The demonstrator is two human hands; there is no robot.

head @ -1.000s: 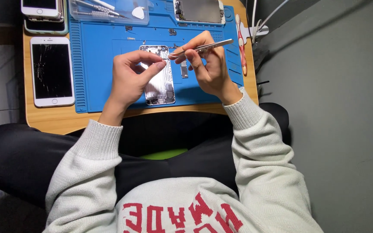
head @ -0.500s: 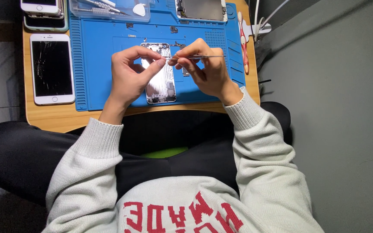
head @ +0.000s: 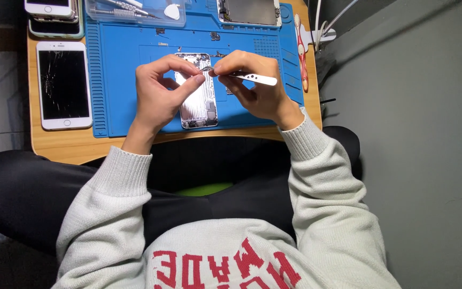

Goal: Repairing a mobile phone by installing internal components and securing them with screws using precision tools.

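Observation:
An opened phone body (head: 199, 101), silver with its insides showing, lies on a blue repair mat (head: 118, 69). My left hand (head: 161, 93) hovers over its left side, thumb and forefinger pinched near the top of it; whether a small part sits between them is too small to tell. My right hand (head: 258, 91) holds silver tweezers (head: 249, 78), their tips pointing left and meeting my left fingertips above the phone body.
A white phone with a cracked screen (head: 63, 85) lies left of the mat on the wooden desk (head: 60, 147). More phones (head: 52, 13) are stacked at the back left. A clear tool tray (head: 135, 10), a detached screen panel (head: 249, 12) and a red tool (head: 301, 53) lie along the mat's far and right edges.
The tweezers have swung from pointing up and right to lying nearly level, tips now at my left fingertips. Both hands have drawn closer together over the phone body.

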